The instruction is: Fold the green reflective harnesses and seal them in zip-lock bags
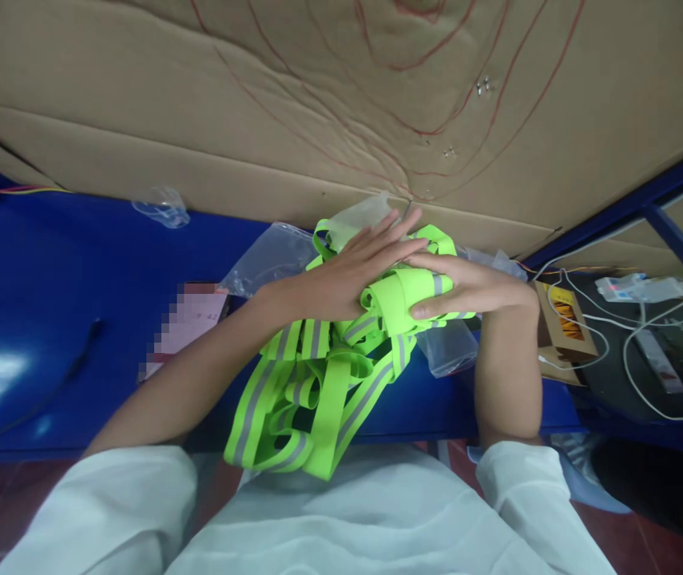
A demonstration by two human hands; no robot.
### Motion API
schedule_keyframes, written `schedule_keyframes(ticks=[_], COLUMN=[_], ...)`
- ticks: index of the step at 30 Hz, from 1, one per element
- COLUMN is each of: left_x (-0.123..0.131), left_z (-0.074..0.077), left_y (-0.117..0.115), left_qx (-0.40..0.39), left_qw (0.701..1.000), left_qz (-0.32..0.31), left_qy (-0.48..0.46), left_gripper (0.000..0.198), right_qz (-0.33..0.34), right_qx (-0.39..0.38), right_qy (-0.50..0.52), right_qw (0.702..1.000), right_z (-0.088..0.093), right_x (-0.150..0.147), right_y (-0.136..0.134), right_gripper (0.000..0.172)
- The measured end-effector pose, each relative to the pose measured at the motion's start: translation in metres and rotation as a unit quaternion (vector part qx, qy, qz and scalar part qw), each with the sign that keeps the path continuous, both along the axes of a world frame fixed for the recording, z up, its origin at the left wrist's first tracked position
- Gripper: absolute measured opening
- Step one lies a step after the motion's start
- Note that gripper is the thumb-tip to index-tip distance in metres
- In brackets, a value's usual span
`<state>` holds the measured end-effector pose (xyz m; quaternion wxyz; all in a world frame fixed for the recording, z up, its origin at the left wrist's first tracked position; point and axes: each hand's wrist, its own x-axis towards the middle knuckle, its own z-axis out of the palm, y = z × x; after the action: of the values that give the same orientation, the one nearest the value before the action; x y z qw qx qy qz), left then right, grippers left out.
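Far left: blue desk [113, 263], a dark cable [81, 363] on it, crumpled clear plastic [164, 209] at the back. Moving right, a printed sheet [200, 315], partly pixelated, then a clear bag [272, 255] just beside the strap pile.

Center: left hand [356, 267] lies across the top of the fluorescent green straps [335, 383], fingers stretched out toward upper right, slightly parted, not pinching. Straps carry a grey stripe; pile sits mid-frame on the desk, loose loops running down past its near edge in front of the shirt.

Right of center: right hand [466, 281] has its thumb on the face of a folded strap, gripping it by the look of it; its fingertips go under the left hand, can't see them. Another clear bag [452, 351] below.

Far right: small open carton [562, 319], white power strip [641, 287], tangled white cords.

Step in hand, my read: gathering and pressing straps into a bundle. Next move calls for keeping the thumb on that fold and minding the trailing loops, which could snag.
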<state>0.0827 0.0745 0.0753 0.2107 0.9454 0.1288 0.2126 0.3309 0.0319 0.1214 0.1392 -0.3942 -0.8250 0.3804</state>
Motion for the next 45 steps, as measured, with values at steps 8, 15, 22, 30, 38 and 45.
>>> schedule_keyframes(ticks=[8,15,22,30,38,45], left_x=[-0.005,-0.021,-0.011,0.006,0.012,0.008], left_z=[0.003,0.022,0.01,0.007,0.001,0.001], left_y=[0.005,0.003,0.004,-0.002,-0.01,-0.012], left_qx=[0.051,0.102,0.043,0.075,0.181,0.147], left_qw=[0.997,0.99,0.991,0.949,0.897,0.954], left_qz=[0.051,0.096,0.093,0.306,0.399,0.262], left_qy=[0.008,0.034,0.082,-0.009,-0.056,-0.004], left_gripper=[0.094,0.102,0.086,0.085,0.087,0.111], right_qz=[-0.032,0.098,0.079,-0.263,-0.324,-0.322], right_qx=[0.092,0.021,-0.051,-0.117,0.012,0.052], right_qy=[-0.032,0.01,0.022,0.329,0.241,0.188], right_qw=[0.995,0.995,0.995,0.899,0.915,0.927], right_z=[0.01,0.011,0.011,0.0,-0.004,0.007], right_x=[0.007,0.013,0.014,-0.009,-0.028,-0.029], right_y=[-0.01,-0.002,-0.003,-0.002,-0.003,-0.011], right_gripper=[0.088,0.082,0.074,0.078,0.061,0.039])
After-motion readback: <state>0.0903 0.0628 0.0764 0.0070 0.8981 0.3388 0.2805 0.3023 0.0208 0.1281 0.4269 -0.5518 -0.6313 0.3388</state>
